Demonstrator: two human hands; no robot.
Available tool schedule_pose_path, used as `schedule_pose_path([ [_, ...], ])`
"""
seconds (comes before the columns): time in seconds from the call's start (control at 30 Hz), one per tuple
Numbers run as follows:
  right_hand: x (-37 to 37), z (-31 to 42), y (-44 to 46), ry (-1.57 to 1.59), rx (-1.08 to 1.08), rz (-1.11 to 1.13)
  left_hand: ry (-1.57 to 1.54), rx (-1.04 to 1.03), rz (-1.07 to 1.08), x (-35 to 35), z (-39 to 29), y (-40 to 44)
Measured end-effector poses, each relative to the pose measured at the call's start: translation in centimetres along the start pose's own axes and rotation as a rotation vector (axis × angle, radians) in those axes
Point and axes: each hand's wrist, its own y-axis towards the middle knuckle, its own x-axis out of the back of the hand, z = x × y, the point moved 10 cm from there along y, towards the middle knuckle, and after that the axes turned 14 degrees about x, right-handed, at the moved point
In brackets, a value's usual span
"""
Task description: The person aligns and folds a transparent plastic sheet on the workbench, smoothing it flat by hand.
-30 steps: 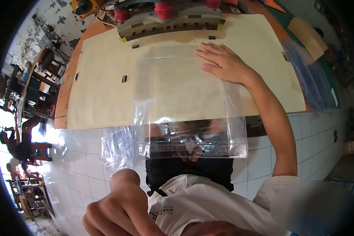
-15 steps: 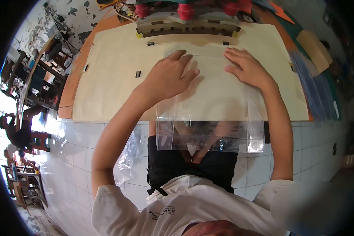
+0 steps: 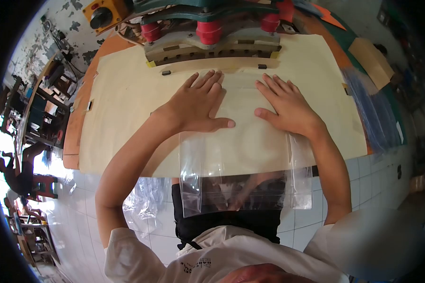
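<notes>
Head view: clear plastic sheet (image 3: 245,153), near end hung over the cream table covering's (image 3: 123,108) edge.
Its far part is overlaid by left hand (image 3: 196,106) and right hand (image 3: 288,106), fingers spread; beyond, a red-mounted machine (image 3: 212,49) is seen.

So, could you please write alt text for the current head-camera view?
Bare left hand and right hand rest palm-down, side by side but apart, on clear plastic sheeting, whose near end hangs past the edge of a cream work surface. Beyond them stands a machine with red fittings.
</notes>
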Motion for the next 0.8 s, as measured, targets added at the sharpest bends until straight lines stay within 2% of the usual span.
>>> schedule_pose_path([
  [0.13,1.8,-0.4,0.3,0.115,0.014,-0.009,-0.128,-0.06,0.015,-0.4,-0.2,0.3],
  [0.2,2.8,-1.0,0.5,0.235,0.088,-0.161,-0.193,-0.064,-0.043,0.9,-0.1,0.5],
  [0.23,2.5,-1.5,0.9,0.238,0.08,-0.153,-0.202,-0.069,-0.037,1.3,0.0,0.7],
  [0.3,2.5,-3.4,0.9,0.358,-0.051,-0.309,-0.407,-0.031,-0.057,2.0,0.8,0.7],
  [0.33,1.9,-3.4,1.1,0.361,-0.058,-0.303,-0.414,-0.034,-0.051,1.6,1.1,0.7],
  [0.4,2.4,-3.9,0.8,0.211,-0.131,-0.439,-0.335,-0.078,-0.187,1.9,1.1,0.2],
  [0.53,2.1,-4.2,0.5,0.063,-0.178,-0.403,-0.389,-0.029,-0.154,2.1,1.6,0.0],
  [0.73,2.4,-4.0,0.9,0.29,-0.02,-0.378,-0.504,-0.03,-0.163,1.6,2.3,0.1],
  [0.8,1.3,-4.1,1.1,0.667,-0.02,-0.303,-0.595,0.04,-0.141,1.5,2.8,0.2],
])
